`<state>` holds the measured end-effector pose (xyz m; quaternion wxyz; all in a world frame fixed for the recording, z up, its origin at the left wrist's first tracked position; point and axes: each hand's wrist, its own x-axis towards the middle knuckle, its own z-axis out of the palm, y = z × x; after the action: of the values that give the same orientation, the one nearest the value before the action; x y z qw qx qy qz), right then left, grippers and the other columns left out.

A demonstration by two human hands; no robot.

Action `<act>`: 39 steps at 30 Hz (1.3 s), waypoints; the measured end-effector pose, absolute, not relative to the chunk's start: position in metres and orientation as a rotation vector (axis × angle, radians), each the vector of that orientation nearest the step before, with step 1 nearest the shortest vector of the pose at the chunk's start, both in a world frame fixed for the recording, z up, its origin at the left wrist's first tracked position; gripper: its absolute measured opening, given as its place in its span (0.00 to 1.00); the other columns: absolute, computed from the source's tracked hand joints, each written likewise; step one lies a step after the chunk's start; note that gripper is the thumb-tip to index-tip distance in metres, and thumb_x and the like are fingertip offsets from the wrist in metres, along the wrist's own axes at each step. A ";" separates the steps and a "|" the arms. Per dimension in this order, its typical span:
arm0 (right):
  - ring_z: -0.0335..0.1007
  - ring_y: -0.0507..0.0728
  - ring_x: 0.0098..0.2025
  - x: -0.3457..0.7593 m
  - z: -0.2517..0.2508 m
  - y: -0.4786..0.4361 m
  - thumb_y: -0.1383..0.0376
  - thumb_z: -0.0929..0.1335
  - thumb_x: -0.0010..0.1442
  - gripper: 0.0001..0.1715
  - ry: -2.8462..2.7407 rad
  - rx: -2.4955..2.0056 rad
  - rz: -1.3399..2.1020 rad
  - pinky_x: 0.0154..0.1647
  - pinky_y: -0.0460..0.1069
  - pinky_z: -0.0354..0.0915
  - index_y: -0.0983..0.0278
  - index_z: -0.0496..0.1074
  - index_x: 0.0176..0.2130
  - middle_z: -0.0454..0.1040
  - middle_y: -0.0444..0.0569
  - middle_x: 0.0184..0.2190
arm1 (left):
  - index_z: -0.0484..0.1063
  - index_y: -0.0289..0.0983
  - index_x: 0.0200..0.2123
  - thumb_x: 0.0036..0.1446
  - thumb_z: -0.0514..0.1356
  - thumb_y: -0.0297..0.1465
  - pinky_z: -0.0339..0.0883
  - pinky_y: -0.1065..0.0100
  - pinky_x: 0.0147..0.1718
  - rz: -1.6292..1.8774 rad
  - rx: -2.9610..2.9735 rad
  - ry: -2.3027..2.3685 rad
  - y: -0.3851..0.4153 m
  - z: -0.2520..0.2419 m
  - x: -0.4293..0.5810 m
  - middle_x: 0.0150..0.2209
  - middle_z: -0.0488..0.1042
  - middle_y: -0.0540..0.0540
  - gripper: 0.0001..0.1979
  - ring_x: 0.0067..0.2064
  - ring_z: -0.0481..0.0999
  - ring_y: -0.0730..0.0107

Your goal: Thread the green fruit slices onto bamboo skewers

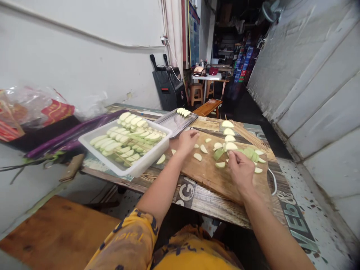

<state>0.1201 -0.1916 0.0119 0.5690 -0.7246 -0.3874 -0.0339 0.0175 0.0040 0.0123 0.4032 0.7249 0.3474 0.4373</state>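
My right hand [240, 168] is closed in a pinch at the near end of a skewer of pale green slices [229, 138], which points away from me above the wooden cutting board [208, 176]. My left hand [188, 140] is over the board's far left corner, fingers curled together; what they hold, if anything, is too small to make out. Loose half-round slices [197, 156] lie between my hands, and a pile of green slices [249, 153] is beside my right hand. At the left, a white plastic tub [129, 172] holds many skewered slices.
A metal tray [176, 125] with several slices lies behind the tub. Bare wooden skewers [250, 135] lie at the table's back right. Purple eggplants [64, 138] and plastic bags [36, 108] are at the far left. A black speaker [170, 88] stands behind the table.
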 end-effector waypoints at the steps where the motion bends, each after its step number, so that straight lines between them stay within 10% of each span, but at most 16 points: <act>1: 0.70 0.56 0.27 0.121 0.013 -0.191 0.58 0.63 0.60 0.18 -0.890 -1.692 -0.052 0.30 0.48 0.63 0.67 0.77 0.34 0.77 0.49 0.25 | 0.78 0.39 0.27 0.48 0.63 0.29 0.62 0.71 0.38 1.091 1.851 0.851 0.001 0.012 0.019 0.31 0.79 0.47 0.03 0.35 0.74 0.65; 8: 0.72 0.56 0.30 0.115 0.011 -0.191 0.60 0.64 0.59 0.17 -0.978 -1.742 -0.008 0.33 0.48 0.64 0.67 0.78 0.35 0.78 0.50 0.28 | 0.77 0.36 0.25 0.57 0.55 0.35 0.64 0.71 0.33 0.882 2.064 0.740 -0.016 0.012 0.026 0.25 0.77 0.48 0.15 0.31 0.74 0.67; 15: 0.69 0.55 0.27 0.117 0.011 -0.189 0.59 0.64 0.59 0.18 -0.935 -1.729 -0.019 0.31 0.47 0.62 0.67 0.78 0.34 0.77 0.49 0.26 | 0.76 0.35 0.45 0.58 0.54 0.32 0.59 0.64 0.53 0.827 2.234 1.010 -0.003 0.008 0.022 0.49 0.76 0.38 0.16 0.51 0.72 0.58; 24: 0.66 0.54 0.25 0.116 0.014 -0.190 0.58 0.63 0.59 0.18 -0.910 -1.683 -0.011 0.29 0.47 0.60 0.67 0.78 0.34 0.74 0.47 0.22 | 0.76 0.35 0.47 0.53 0.59 0.35 0.62 0.62 0.51 0.406 2.503 1.068 0.009 0.027 0.058 0.48 0.76 0.37 0.18 0.51 0.73 0.56; 39: 0.70 0.54 0.28 0.108 0.009 -0.187 0.64 0.62 0.63 0.16 -1.058 -1.803 -0.043 0.29 0.45 0.59 0.65 0.77 0.32 0.77 0.47 0.26 | 0.76 0.34 0.27 0.44 0.62 0.29 0.67 0.65 0.38 0.581 2.409 0.957 0.018 0.022 0.068 0.29 0.78 0.41 0.05 0.36 0.77 0.59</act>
<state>0.1084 -0.1875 0.0091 0.5016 -0.7461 -0.4376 -0.0178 0.0685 0.0183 0.0223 0.2404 0.8803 0.3496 0.2123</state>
